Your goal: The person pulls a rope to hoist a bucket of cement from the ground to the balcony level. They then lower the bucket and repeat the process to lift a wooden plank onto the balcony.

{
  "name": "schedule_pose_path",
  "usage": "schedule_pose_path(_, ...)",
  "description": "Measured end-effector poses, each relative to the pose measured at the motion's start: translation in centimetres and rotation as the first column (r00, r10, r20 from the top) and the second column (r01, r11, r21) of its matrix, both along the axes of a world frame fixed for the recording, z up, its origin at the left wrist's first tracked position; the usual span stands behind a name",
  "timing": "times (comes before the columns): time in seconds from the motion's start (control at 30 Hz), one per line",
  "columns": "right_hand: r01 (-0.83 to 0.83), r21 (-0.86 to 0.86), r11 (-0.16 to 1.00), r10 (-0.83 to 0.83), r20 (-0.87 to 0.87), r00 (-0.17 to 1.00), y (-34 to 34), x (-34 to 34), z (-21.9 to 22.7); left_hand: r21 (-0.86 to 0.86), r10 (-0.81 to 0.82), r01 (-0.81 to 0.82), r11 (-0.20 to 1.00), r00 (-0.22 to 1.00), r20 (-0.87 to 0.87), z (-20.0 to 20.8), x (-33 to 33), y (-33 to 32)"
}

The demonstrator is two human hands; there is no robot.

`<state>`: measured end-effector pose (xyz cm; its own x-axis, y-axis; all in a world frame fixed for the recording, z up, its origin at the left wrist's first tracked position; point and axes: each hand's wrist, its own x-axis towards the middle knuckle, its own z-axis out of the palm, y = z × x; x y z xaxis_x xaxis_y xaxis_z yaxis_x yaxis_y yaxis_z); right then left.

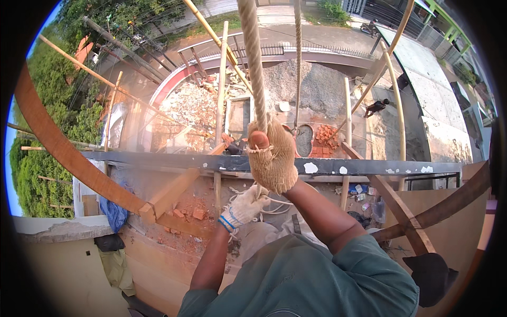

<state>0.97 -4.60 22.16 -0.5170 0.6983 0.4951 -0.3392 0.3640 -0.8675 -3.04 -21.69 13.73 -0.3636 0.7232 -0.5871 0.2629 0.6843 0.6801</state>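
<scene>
My right hand [274, 158], in a worn beige knit glove with the thumb tip bare, is closed around a thick pale rope [253, 58] that runs up out of view. Lower down and to the left, my left hand [242, 209], in a whitish glove with a blue-striped cuff, is closed on the lower run of the same rope. Loose rope coils [277, 207] lie beside it, close to my body. Beyond my hands a second rope length [298, 58] hangs straight down toward the ground, near a grey-filled container [303, 141]; whether it is tied there I cannot tell.
A dark, paint-chipped beam [369, 167] crosses in front of me at height. Bamboo poles [222, 90] and wooden braces [174, 193] surround it. Below are a gravel heap [311, 84], rubble [187, 105], stacked red bricks [325, 138] and a person [376, 108]. Broken bricks [198, 213] lie near my left.
</scene>
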Motion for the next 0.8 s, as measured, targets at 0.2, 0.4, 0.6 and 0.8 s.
schedule_pose_path(0.2,-0.151,-0.125,0.981,0.191,0.434,0.880,-11.4,3.4,-18.5,0.894,-0.245,-0.172,0.414,0.924,0.292,26.2,-13.9,8.4)
schedule_pose_path(0.4,-0.475,-0.206,0.855,0.436,0.783,0.444,-15.1,2.9,-27.0,0.947,-0.295,-0.131,0.295,0.930,0.221,35.8,-14.4,10.1)
schedule_pose_path(0.6,0.134,0.145,0.980,-0.169,0.269,0.948,8.9,-0.2,-4.5,0.876,-0.049,-0.439,0.197,0.889,0.456,26.2,-8.3,2.9)
schedule_pose_path(0.8,-0.085,-0.172,0.981,0.098,0.071,0.993,28.3,-10.2,4.9,0.842,0.207,-0.405,0.356,0.913,0.352,16.5,-5.7,0.1)
